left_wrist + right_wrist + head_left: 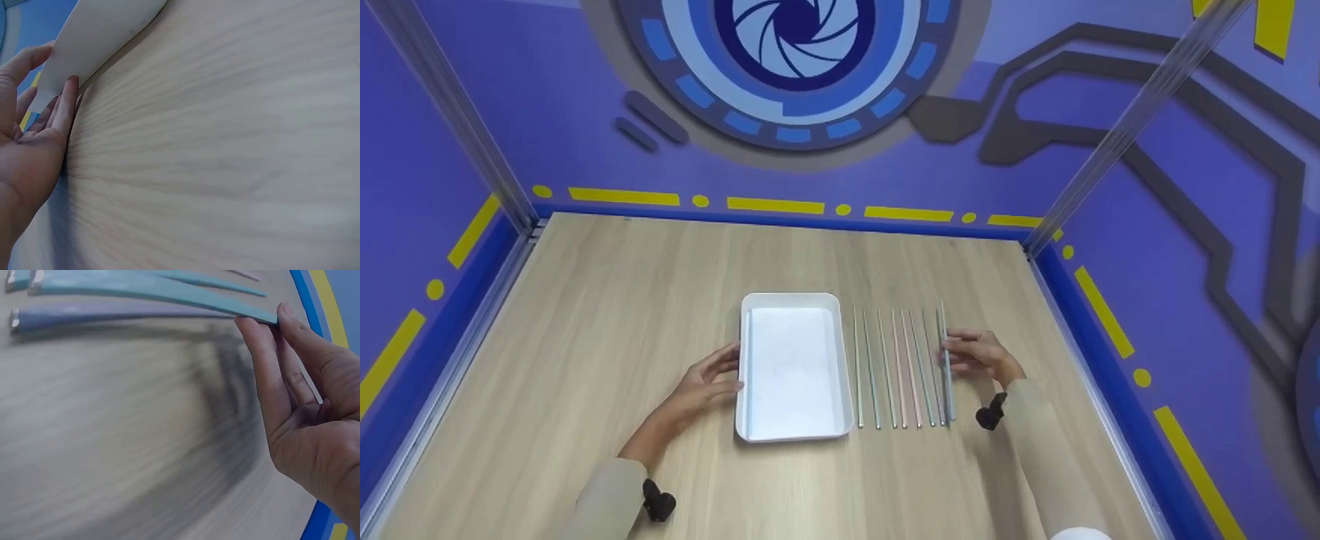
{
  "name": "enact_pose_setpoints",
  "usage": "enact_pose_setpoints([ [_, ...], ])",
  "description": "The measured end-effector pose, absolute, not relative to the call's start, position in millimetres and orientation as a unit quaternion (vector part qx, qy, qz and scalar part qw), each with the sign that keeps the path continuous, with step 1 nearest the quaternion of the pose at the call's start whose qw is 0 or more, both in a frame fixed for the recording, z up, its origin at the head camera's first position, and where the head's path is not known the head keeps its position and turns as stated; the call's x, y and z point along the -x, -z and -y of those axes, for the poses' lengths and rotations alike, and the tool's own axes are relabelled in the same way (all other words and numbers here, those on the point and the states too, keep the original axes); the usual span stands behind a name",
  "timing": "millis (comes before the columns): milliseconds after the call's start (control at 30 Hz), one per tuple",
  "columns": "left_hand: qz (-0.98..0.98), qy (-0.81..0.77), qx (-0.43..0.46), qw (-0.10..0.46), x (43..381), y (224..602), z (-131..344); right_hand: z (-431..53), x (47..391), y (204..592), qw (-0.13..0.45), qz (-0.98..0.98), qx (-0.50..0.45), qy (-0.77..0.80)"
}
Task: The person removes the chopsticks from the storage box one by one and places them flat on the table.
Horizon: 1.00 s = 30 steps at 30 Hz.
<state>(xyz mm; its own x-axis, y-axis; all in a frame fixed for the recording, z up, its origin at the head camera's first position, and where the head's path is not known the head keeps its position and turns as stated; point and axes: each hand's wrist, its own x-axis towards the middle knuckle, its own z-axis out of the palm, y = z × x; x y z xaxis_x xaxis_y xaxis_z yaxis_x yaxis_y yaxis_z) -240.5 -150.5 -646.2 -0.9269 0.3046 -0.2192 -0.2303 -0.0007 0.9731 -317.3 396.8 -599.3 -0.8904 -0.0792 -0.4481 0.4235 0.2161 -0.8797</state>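
My left hand (699, 384) touches the outer left wall of a white rectangular tray (846, 405), with thumb and fingertips laid against it. In the left wrist view, the fingers are fairly straight along the tray wall (101, 45). A light blue chopstick (749, 375) lies lengthwise inside the tray at its left side. My right hand (979, 351) pinches a light blue chopstick (140, 287) between thumb and fingers, at the right end of the row. Beneath it, a purple chopstick (112, 314) lies on the table.
Several pastel chopsticks (894, 367) lie side by side, roughly parallel, between the tray and my right hand. The wooden table (660, 262) is bounded by blue-purple panels (547, 142) at the back and sides, with metal posts (1140, 112) at the corners.
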Motion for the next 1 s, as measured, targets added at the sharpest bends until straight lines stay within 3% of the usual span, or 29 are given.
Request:
enact_pose_setpoints([
  [200, -0.68, -0.708, -0.029, 0.188, 236.0, 648.8, 154.9, -399.0, 309.4, 608.1, 0.217, -0.75, -0.115, 0.614],
  [1000, -0.668, -0.717, -0.045, 0.193, 242.5, 647.8, 152.0, -386.6, 315.3, 605.6, 0.145, -0.817, -0.142, 0.54],
])
